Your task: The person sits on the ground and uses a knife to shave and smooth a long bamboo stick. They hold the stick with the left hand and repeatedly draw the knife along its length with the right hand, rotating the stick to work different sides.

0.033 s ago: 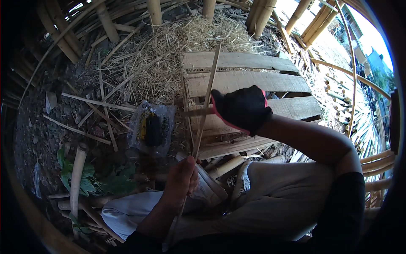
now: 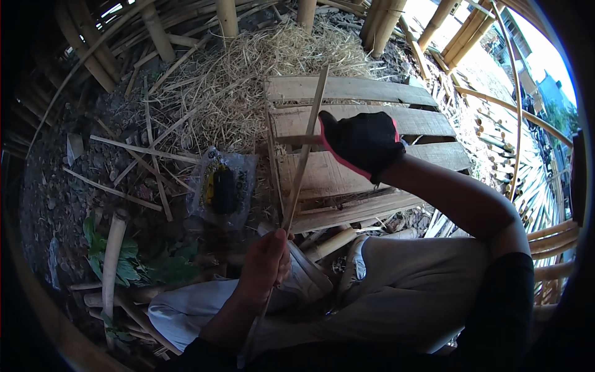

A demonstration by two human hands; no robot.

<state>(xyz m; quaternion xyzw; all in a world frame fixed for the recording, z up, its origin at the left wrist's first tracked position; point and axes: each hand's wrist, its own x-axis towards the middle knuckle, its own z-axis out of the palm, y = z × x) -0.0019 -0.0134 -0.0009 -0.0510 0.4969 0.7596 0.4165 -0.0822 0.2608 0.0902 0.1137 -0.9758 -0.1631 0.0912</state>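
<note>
My bare left hand (image 2: 265, 263) is closed around a long, thin bamboo strip (image 2: 302, 162) low down, over my legs. The strip slants upward and away, its far end above the slatted wooden pallet (image 2: 365, 121). In a black glove with pink edging, my right hand (image 2: 362, 146) is closed on a knife, its handle hidden in the fist. The knife's flat blade (image 2: 288, 140) points left and crosses the strip, seemingly touching it in its upper half.
Left of the pallet lies a clear plastic bag (image 2: 222, 183) with a black object inside. A heap of pale shavings (image 2: 248, 80) spreads behind it. Bamboo poles (image 2: 113, 266) and loose strips (image 2: 130, 149) lie on the ground at left. Upright bamboo posts (image 2: 227, 18) stand at the back.
My right hand and the knife have moved up along the strip, away from me. The left hand keeps its place, and the strip's far end has shifted slightly right.
</note>
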